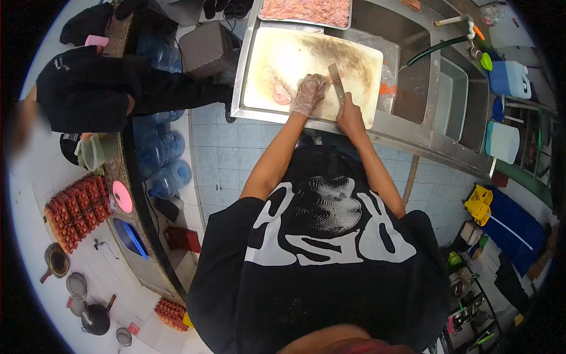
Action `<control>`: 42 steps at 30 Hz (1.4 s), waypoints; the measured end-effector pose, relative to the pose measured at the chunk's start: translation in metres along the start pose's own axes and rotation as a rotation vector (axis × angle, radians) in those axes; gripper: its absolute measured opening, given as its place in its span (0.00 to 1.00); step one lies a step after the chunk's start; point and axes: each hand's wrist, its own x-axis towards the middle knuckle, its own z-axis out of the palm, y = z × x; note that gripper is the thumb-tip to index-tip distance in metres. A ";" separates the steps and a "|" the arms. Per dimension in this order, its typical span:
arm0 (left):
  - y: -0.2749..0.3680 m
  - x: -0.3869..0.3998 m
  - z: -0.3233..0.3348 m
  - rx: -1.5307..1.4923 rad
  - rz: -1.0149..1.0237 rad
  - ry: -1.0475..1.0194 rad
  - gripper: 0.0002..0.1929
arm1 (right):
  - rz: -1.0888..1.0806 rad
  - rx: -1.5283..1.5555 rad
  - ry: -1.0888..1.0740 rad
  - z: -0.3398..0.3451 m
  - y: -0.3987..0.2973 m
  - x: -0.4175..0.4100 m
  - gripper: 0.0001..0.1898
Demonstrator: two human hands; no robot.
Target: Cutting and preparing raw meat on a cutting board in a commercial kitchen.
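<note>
A thick white cutting board, stained dark toward its far right, rests at the near left end of the steel sink unit. My left hand, in a clear plastic glove, is curled on the board with its fingertips at a small piece of raw meat. That piece is mostly hidden by the hand and the blade. In my right hand, which is bare, is the handle of a broad-bladed kitchen knife; its blade stands just right of my left fingers. Another pale pink meat piece lies left of my gloved hand.
Beyond the board sits a metal tray heaped with cut raw meat. Steel sink basins with a green hose lie to the right. At left, a person in black stands by a counter with water bottles beneath.
</note>
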 end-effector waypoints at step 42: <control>0.024 -0.029 -0.069 0.027 0.075 -0.049 0.10 | -0.163 -0.127 -0.137 -0.006 0.015 0.002 0.12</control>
